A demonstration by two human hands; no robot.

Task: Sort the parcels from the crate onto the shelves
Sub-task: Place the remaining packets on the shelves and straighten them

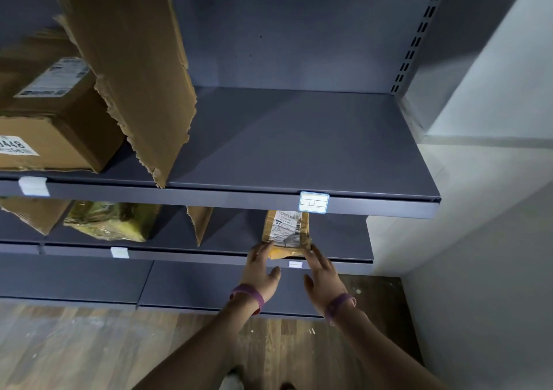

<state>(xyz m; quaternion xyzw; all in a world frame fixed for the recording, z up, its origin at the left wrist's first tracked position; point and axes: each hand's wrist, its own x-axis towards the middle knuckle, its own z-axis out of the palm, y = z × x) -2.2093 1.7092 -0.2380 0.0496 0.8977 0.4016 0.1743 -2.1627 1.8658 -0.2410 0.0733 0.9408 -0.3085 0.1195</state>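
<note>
Both hands are up at the lower shelf [344,240], and there's the parcel [286,232], a small yellow packet with a white printed label on top, lying flat near the shelf's front edge and right under the tag [313,202] marked 12. The left hand [259,268] has straight fingers touching the parcel's near left corner, thumb spread well away. The right hand [323,276] mirrors it, with fingers laid against the near right corner and the thumb loose. Neither hand is curled around it, so the parcel sits between two flat, relaxed hands. A purple wristband [247,295] shows on each wrist. Further left on the same shelf sits a shiny yellow-green wrapped bundle [110,220]. On the upper shelf [299,144], a tall torn cardboard divider [134,69] stands upright, with a brown labelled box [51,120] just beside it on the left. Wooden floor [74,344] below.
</note>
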